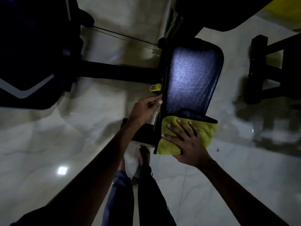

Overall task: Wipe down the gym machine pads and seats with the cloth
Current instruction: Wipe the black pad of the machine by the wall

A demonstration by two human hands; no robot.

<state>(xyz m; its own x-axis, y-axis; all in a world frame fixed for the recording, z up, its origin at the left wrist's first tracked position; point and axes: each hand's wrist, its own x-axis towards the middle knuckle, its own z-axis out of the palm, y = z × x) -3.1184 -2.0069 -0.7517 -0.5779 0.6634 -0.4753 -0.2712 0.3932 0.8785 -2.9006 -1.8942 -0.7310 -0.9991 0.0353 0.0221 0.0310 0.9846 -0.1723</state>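
Observation:
A dark blue padded seat [192,75] of a gym machine lies below me, its near end covered by a folded yellow-green cloth [206,132]. My right hand [187,141] presses flat on the cloth with fingers spread and straight. My left hand [145,110] reaches to the seat's left edge, its fingers loosely curled and touching the black frame beside the pad; I cannot tell whether it grips the frame.
A small yellow tag [155,87] sits on the black frame left of the seat. Another dark machine [32,54] stands at the left, a black frame [268,70] at the right. My bare feet [144,154] stand on the glossy pale tile floor [65,144].

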